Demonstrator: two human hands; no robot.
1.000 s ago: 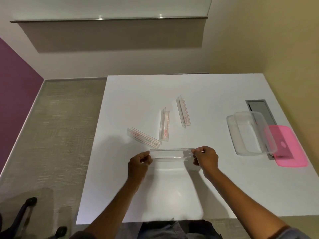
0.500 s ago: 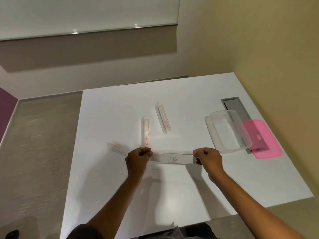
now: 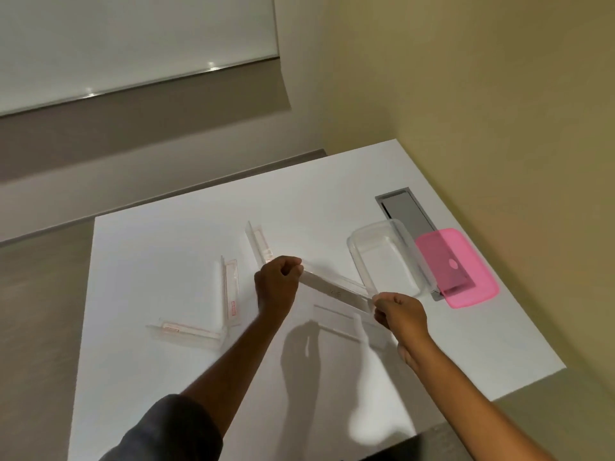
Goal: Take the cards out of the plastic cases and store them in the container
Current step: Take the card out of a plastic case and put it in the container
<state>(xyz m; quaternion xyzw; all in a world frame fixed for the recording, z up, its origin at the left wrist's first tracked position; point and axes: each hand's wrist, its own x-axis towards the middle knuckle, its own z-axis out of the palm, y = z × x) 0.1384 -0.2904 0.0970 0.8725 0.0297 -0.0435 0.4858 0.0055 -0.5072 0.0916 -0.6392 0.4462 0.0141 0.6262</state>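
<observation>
In the head view, a long clear case [image 3: 336, 287] is held above the table [image 3: 166, 377], pinched at its ends by the left hand [image 3: 278, 284] and right hand [image 3: 399, 311], beside the open container [image 3: 357, 257]. It is judged light, stiff and slippery, best gripped by the ends.

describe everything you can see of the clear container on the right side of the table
The clear container is a shallow rectangular tub of see-through plastic with rounded corners and a raised rim. It sits open and upright on the white table, and looks empty. Its far side overlaps the grey hatch set in the tabletop, and the pink lid lies right beside it, apparently tucked partly under its rim. Neither hand touches it.
</observation>
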